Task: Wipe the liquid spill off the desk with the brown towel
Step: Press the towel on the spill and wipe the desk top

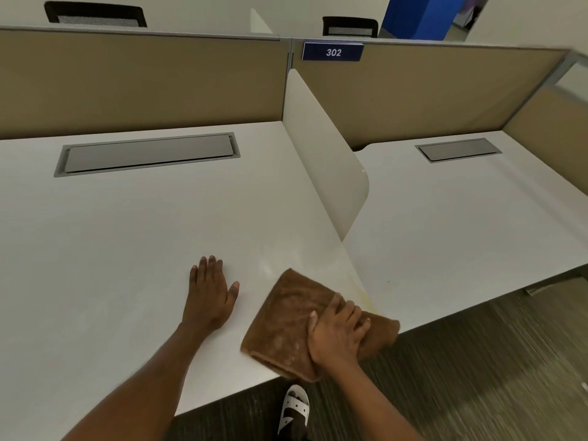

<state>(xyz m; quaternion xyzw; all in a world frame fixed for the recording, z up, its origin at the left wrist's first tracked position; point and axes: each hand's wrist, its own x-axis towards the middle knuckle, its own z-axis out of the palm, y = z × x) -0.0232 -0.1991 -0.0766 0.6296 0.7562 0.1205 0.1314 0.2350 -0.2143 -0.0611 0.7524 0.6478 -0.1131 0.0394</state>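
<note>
A folded brown towel point(286, 316) lies on the near right corner of the white desk point(127, 233), partly overhanging the front edge. My right hand point(337, 332) presses on the towel's right half, fingers curled over it. A faint yellowish smear of liquid point(361, 291) shows on the desk just beyond the towel, along the seam to the neighbouring desk. My left hand point(210, 294) rests flat on the desk left of the towel, fingers spread, holding nothing.
A white divider panel point(321, 154) rises between this desk and the neighbouring desk point(461, 233). Grey cable hatches point(146, 153) are set into both desks. Tan partition walls point(143, 81) stand behind. My sandalled foot point(296, 409) is on the carpet below.
</note>
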